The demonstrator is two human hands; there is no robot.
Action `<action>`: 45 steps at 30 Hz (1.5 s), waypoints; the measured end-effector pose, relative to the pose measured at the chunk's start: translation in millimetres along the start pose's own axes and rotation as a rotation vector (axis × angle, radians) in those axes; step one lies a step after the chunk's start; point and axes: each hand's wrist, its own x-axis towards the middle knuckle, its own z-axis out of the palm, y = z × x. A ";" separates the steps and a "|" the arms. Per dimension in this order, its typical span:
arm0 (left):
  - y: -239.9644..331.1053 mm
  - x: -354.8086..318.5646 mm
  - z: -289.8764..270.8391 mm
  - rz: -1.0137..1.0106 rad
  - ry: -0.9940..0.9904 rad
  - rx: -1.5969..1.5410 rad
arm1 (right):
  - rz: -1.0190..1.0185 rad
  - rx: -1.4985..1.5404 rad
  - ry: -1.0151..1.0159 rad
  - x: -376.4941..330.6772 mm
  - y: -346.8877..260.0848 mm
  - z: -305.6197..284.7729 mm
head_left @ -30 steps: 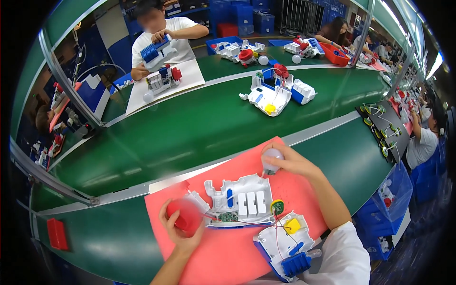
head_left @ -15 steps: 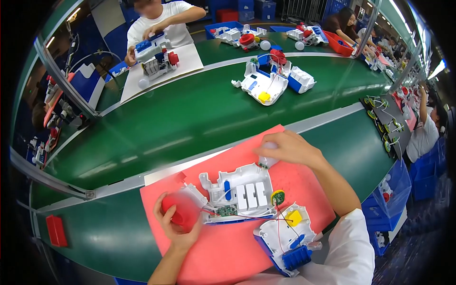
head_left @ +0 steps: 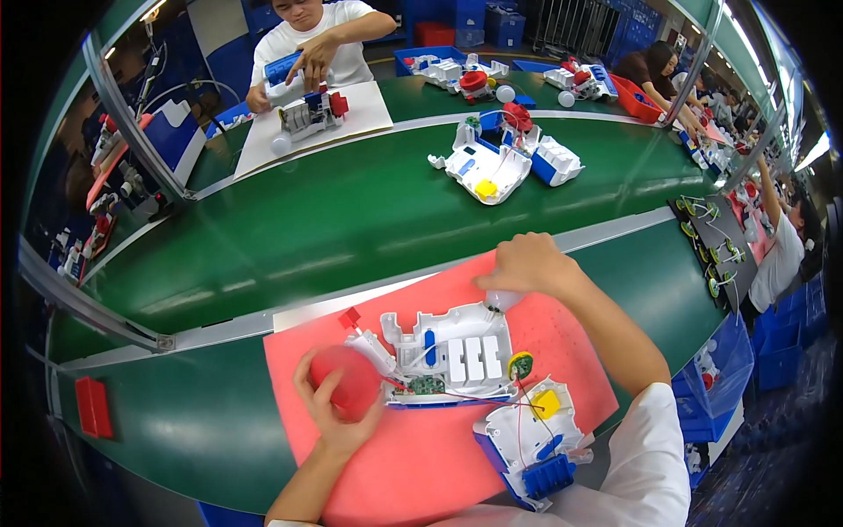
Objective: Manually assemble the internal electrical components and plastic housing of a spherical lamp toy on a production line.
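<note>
My left hand [head_left: 335, 430] is wrapped round a red dome [head_left: 349, 379] beside a white plastic housing half [head_left: 446, 327]. The fingers of my right hand [head_left: 531, 263] are closed on a whitish translucent bulb [head_left: 504, 300] at the housing's far right corner; the hand partly covers it. Inside the housing sit white blocks [head_left: 474, 360], a blue strip [head_left: 429, 347] and a green circuit board [head_left: 427, 385]. Thin wires run to a second white-and-blue housing half [head_left: 509, 428], which has a yellow piece [head_left: 545, 404]. Between the halves stands a small round yellow-rimmed board [head_left: 521, 365].
A pink mat [head_left: 386, 479] lies under the work. Beyond the metal rail, an opened white-and-blue assembly [head_left: 492, 167] rests on the green conveyor [head_left: 351, 228]. A red bin [head_left: 93, 407] is at left, a rack of round boards [head_left: 711, 237] at right. A co-worker [head_left: 320, 44] handles another assembly opposite.
The red dome has turned in my left hand and shows its rounded side. My right hand has shifted slightly down and right with the bulb. Across the belt, the co-worker's hand has moved.
</note>
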 end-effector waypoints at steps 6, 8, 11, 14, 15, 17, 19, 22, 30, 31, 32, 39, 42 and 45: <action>-0.3 1.0 0.7 0.011 -0.025 0.013 | -0.012 -0.240 -0.144 19.1 -10.6 -8.5; 0.2 0.9 -1.4 0.002 -0.031 0.014 | -0.014 -0.271 -0.216 23.3 -14.7 -10.2; -0.5 0.5 0.0 -0.001 -0.031 -0.004 | -0.010 -0.275 -0.219 31.6 -12.5 -4.0; -1.1 0.7 1.4 -0.004 -0.030 -0.015 | -0.010 -0.302 -0.232 40.4 -15.4 -1.2; -1.4 0.9 1.8 -0.009 -0.034 -0.012 | -0.010 -0.305 -0.236 39.6 -15.8 -1.0; -0.4 2.9 -1.5 -0.001 -0.048 0.019 | 0.011 -0.312 -0.231 37.8 -21.8 -4.0; 0.8 3.6 -5.9 0.003 -0.058 0.052 | -0.009 -0.319 -0.139 32.8 -22.4 6.6; 2.4 5.9 -3.1 0.003 -0.066 0.025 | -0.059 -0.315 0.092 32.0 -10.8 29.2; -1.9 25.7 -3.5 -0.008 -0.105 -0.093 | -0.058 -0.272 0.728 9.8 -26.6 47.4; 0.4 34.3 -2.0 0.018 -0.154 -0.135 | -0.015 -0.253 0.637 3.0 -28.4 39.0; 1.2 42.8 -1.0 0.044 -0.203 -0.179 | 0.028 -0.235 0.545 -2.6 -30.0 32.4; 22.0 92.3 -2.7 0.123 -0.508 -0.273 | -0.752 0.907 0.121 -57.3 -58.0 12.5; 27.9 104.6 -4.3 0.251 -0.581 -0.273 | -0.803 0.825 0.114 -55.2 -62.6 21.3; 37.0 110.9 -9.0 0.461 -0.604 0.211 | -0.800 0.660 0.419 -61.0 -61.7 24.2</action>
